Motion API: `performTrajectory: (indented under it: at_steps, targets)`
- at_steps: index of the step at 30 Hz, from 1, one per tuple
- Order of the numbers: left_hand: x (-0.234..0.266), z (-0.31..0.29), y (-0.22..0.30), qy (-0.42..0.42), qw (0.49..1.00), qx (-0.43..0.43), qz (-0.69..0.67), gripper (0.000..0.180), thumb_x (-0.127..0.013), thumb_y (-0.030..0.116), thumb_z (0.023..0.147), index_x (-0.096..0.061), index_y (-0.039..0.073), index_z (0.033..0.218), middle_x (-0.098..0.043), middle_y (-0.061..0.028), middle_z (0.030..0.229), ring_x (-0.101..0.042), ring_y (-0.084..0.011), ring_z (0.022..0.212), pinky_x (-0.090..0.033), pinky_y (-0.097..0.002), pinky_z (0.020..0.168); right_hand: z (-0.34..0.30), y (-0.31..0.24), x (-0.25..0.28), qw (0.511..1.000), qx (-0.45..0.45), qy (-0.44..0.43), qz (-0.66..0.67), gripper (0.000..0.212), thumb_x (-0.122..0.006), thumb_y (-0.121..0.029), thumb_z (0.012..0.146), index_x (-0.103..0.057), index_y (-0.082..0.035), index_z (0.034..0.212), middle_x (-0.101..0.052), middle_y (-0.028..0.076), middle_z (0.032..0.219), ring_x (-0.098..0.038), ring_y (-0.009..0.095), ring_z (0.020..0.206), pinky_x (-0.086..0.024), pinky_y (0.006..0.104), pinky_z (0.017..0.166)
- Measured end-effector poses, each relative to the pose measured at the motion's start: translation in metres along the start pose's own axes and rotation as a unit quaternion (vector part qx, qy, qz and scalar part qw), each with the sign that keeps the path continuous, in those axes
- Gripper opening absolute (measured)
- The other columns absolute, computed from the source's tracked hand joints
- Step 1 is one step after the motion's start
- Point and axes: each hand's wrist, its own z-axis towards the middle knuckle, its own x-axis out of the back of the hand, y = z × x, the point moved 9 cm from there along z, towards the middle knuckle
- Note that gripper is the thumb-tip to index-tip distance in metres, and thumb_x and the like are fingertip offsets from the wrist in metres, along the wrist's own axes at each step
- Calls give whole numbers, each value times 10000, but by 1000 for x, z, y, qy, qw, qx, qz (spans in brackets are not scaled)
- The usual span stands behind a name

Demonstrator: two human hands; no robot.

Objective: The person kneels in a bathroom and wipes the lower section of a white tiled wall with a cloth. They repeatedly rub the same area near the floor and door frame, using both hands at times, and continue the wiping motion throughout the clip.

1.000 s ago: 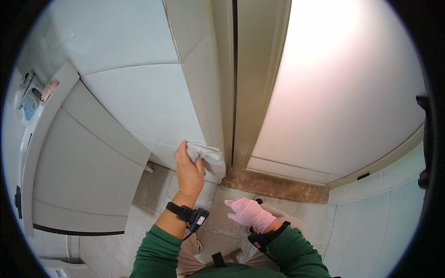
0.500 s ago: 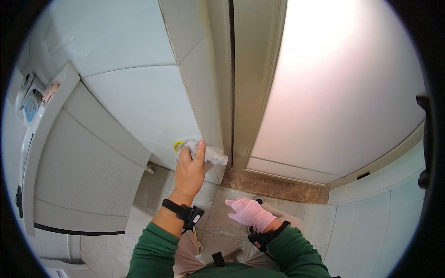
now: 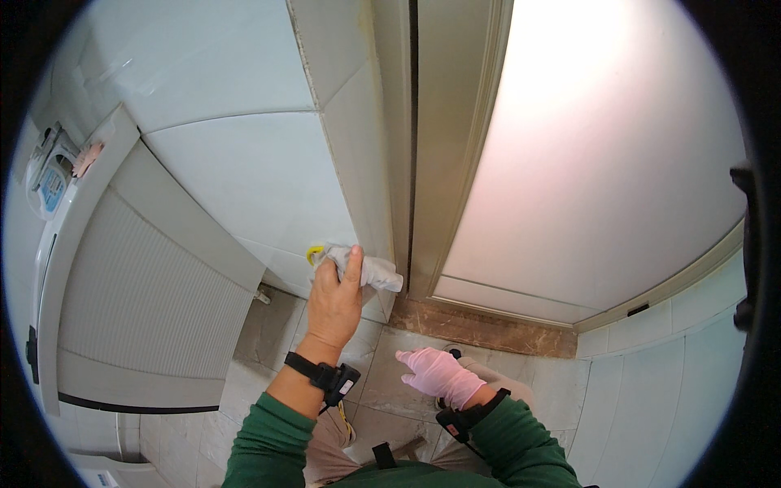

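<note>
My bare left hand (image 3: pixel 333 307) is closed around a crumpled whitish cloth (image 3: pixel 378 273), thumb on top and fingers bent over it. A small yellow loop (image 3: pixel 315 254) shows at the cloth's left end; I cannot tell what it belongs to. The cloth is by the lower part of the white tiled wall corner, beside the door frame. Lower and to the right, my right hand (image 3: pixel 443 376) wears a pink glove. Its fingers point left with the thumb apart, and nothing shows between them.
On the left stands a white ribbed-sided appliance (image 3: pixel 150 276), with a bottle with a blue label (image 3: pixel 52 189) and a pinkish glove-like item (image 3: pixel 87 159) on top. Ahead are a beige door frame (image 3: pixel 453 146), a pale door panel (image 3: pixel 586 179) and a brown stone threshold (image 3: pixel 480 332).
The view has shifted slightly. My left hand still grips the cloth in nearly the same spot, and my gloved right hand looks unmoved.
</note>
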Motion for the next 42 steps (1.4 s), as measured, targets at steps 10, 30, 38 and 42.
performTrajectory:
  at_steps: [10,30,38,42]
  targets:
    - [141,110,9,319,944,-3,-87,673,-610,-56,755,-419,40,1393,-503,-252,1245,-492,-448,1142,-400,-442,1026,-2,-2,2,1000,7,3,-2,518,-632,-280,865,-531,-42,1313,-651,183,1151,-611,350,1082,-509,432,896]
    - [-50,-34,-55,-90,985,130,-64,542,-701,36,757,-474,23,1248,-437,-274,1174,-503,-491,1076,-465,-507,888,-1,-7,-4,1000,3,-2,-17,508,-630,-284,873,-538,-50,1315,-649,164,1153,-614,335,1086,-508,415,901]
    - [125,94,-75,266,963,5,-42,477,-528,-7,764,-465,-13,1237,-471,-205,1104,-476,-365,1032,-391,-445,960,-2,-10,0,1000,11,3,-20,519,-630,-280,863,-539,-47,1318,-649,169,1154,-616,337,1075,-510,419,899]
    - [122,91,-72,290,956,22,-27,488,-519,-7,750,-463,2,1235,-463,-191,1093,-459,-345,1021,-383,-439,944,-2,-13,3,1000,17,-6,-7,569,-624,-279,868,-500,-28,1363,-635,167,1201,-606,339,1089,-505,413,913]
